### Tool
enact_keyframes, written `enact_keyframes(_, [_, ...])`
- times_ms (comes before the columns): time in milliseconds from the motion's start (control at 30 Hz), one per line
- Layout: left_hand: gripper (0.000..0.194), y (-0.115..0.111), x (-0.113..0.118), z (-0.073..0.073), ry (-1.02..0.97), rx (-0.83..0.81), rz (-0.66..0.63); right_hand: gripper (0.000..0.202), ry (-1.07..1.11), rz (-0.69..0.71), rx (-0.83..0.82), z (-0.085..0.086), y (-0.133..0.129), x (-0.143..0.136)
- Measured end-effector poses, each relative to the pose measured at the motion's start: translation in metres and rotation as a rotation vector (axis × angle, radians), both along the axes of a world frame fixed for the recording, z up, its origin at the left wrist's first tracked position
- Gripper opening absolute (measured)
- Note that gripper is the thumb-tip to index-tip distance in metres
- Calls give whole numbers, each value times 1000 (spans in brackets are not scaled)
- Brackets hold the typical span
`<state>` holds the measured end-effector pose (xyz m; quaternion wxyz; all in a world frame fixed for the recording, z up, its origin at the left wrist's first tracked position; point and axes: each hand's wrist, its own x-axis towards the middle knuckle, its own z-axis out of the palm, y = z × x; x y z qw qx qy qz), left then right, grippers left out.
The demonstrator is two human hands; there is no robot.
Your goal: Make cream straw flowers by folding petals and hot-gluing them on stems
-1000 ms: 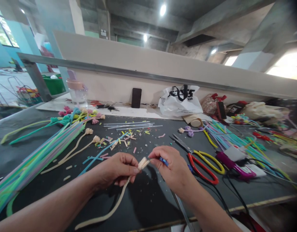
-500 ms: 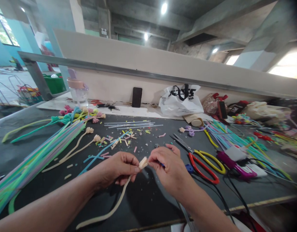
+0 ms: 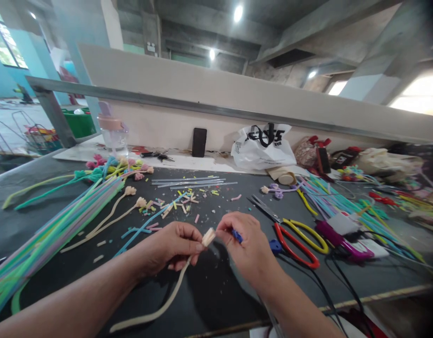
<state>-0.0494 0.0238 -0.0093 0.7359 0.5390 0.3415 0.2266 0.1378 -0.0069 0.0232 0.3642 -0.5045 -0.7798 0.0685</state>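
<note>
My left hand pinches a cream chenille stem just below its bunched tip. The stem's long tail curves down to the table's front. Close to the right of this tip, the thumb and forefinger of my right hand are drawn together. Tucked in my right palm is a blue-handled tool, mostly hidden by the fingers, so its kind does not show. Scissors with red and yellow handles lie to the right. Two cream stems with bunched heads rest on the left.
A bundle of coloured stems fills the left side, another the right. Cut pieces and clear rods lie ahead. A purple corded tool sits right. A bottle, phone and white bag stand behind.
My right hand has turned slightly and its raised fingers have curled in, showing more of the blue handle. My left hand holds the cream stem in the same place.
</note>
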Motion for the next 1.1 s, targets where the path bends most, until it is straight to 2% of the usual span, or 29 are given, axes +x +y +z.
enact_keyframes(133, [20,-1,-1,3,-79,-34,11,10,268,-70,-206,1,2,2])
enact_keyframes(233, [20,-1,-1,4,-83,-44,14,15,388,12,-409,0,3,1])
enact_keyframes(333, [20,-1,-1,3,-73,-36,16,20,457,67,-528,-1,4,-3])
enact_keyframes(600, [18,1,-1,-3,-46,16,-3,15,480,85,-559,-4,4,-4])
enact_keyframes(1100, [17,1,4,-4,6,88,59,12,516,76,-562,-11,6,-9])
